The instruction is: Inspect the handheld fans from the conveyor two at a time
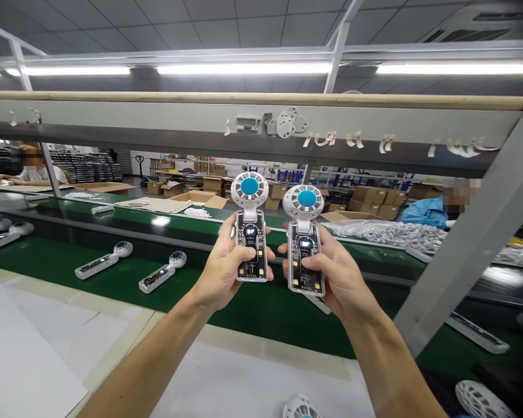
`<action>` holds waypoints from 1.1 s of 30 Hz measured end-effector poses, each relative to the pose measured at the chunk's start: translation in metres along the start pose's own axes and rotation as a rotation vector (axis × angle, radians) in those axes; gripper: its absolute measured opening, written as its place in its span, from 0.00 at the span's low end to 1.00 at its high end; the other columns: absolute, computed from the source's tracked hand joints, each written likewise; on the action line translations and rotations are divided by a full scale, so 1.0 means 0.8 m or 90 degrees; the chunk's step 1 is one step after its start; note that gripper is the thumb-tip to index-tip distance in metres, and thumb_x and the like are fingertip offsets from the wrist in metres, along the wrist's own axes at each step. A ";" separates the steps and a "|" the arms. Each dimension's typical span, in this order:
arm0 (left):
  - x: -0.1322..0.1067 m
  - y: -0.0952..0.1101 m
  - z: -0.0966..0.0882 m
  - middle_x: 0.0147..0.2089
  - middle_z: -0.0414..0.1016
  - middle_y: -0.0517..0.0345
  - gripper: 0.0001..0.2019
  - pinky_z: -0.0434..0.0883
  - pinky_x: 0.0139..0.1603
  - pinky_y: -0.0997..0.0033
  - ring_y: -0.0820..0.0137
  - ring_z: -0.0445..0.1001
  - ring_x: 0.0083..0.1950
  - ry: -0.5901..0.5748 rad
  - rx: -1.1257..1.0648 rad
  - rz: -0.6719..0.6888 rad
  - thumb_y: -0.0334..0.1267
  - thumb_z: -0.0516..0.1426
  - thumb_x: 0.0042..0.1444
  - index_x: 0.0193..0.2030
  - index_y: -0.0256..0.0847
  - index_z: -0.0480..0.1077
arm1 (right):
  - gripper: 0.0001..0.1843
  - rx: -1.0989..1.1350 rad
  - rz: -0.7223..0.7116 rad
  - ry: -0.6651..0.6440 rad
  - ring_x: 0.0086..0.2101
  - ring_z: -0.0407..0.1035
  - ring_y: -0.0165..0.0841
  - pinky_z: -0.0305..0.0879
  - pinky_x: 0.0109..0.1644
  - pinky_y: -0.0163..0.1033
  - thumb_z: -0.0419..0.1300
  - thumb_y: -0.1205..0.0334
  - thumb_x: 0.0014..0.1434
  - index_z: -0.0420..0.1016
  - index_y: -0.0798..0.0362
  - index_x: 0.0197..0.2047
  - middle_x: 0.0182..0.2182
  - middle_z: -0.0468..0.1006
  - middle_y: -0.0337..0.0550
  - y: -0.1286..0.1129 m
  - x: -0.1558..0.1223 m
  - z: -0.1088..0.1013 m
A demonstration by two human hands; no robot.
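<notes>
My left hand (220, 268) is wrapped round a small handheld fan (252, 270), its thumb pressed on the front of the body. A second handheld fan (297, 273) is gripped in my right hand (342, 273), thumb on its front too. Both are held upright side by side, slightly apart, above the green conveyor belt. Each has a round white slotted head with a blue centre and a clear-fronted body showing a dark circuit board. Small displays glow on both boards, and yellowish squares show on them.
More fans (157, 278) lie along the green belt (192, 293). Another fan head (300, 406) sits on the white near table. A slanted grey post (466, 232) stands at right. Bagged small parts (375, 232) and cardboard boxes lie beyond. Two people sit across the line.
</notes>
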State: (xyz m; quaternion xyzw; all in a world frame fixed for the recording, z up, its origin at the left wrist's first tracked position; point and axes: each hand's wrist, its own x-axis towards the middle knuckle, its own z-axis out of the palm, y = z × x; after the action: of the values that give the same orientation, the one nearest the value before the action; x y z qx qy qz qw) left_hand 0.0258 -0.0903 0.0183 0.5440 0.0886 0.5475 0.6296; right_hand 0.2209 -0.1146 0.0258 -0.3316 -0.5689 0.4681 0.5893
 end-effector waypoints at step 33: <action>0.009 -0.006 -0.010 0.51 0.72 0.54 0.36 0.78 0.29 0.67 0.69 0.77 0.35 0.074 0.012 0.023 0.29 0.60 0.50 0.63 0.48 0.49 | 0.18 0.065 -0.002 0.164 0.26 0.72 0.34 0.74 0.31 0.41 0.74 0.58 0.43 0.77 0.49 0.37 0.24 0.72 0.36 -0.010 -0.009 0.003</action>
State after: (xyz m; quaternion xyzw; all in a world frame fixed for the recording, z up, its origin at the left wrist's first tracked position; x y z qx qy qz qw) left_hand 0.0258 -0.0788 0.0149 0.5189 0.1202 0.5886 0.6082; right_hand 0.2209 -0.1242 0.0312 -0.3576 -0.4647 0.4487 0.6744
